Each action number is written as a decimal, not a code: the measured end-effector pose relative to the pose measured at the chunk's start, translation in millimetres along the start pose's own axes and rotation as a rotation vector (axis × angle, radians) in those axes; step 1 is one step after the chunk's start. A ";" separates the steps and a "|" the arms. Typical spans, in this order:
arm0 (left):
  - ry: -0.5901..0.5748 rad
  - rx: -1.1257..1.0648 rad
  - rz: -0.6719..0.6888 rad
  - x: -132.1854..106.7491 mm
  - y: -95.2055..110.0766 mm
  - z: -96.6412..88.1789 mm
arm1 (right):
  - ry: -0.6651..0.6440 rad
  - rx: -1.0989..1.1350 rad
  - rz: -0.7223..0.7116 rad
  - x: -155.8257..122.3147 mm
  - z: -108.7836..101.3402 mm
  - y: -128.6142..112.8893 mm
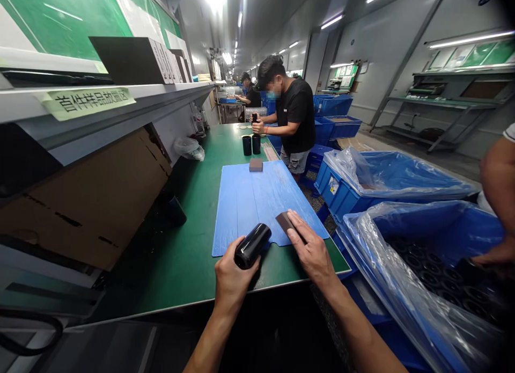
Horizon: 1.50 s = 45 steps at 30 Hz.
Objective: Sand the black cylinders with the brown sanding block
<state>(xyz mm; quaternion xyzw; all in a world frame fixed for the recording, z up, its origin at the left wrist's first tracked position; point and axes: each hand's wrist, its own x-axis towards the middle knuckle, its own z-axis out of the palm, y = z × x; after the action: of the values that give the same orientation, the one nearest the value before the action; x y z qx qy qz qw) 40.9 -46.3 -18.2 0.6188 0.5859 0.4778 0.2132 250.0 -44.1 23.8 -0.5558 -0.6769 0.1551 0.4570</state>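
Observation:
My left hand [232, 276] is wrapped round a glossy black cylinder [254, 245], which tilts with its open end toward me. In my right hand [313, 248] is a dark brown sanding block [286, 222], held between thumb and fingers just right of the cylinder and apart from it. Both hands are over the near edge of a blue mat [257, 201]. A second brown block [256, 165] lies at the mat's far end.
The mat lies on a green table [189, 276]. Black cylinders [247, 145] stand beyond it, near a co-worker [295, 107]. Another dark cylinder [174, 209] is at left. Plastic-lined blue bins [362, 222] flank the right side, where another person's arm [497, 201] reaches into one.

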 end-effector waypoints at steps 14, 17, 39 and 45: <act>-0.052 -0.119 0.022 1.4 1.2 -2.9 | -0.240 -0.335 -0.359 -8.7 24.6 -43.6; -0.025 -0.098 0.020 1.7 3.4 -3.6 | -0.171 -0.348 -0.254 -8.9 25.5 -44.8; -0.104 -0.295 -0.062 7.4 12.2 -14.7 | 0.138 -0.171 -0.076 38.8 4.4 66.7; -0.108 -0.361 -0.090 7.2 9.6 -20.2 | 0.195 -0.058 -0.079 26.7 2.3 35.4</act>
<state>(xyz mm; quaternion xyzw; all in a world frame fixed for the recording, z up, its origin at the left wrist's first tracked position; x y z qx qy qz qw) 27.9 -47.7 1.3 0.5684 0.5055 0.5314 0.3729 270.8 -7.7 9.0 -0.5543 -0.6546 0.0625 0.5102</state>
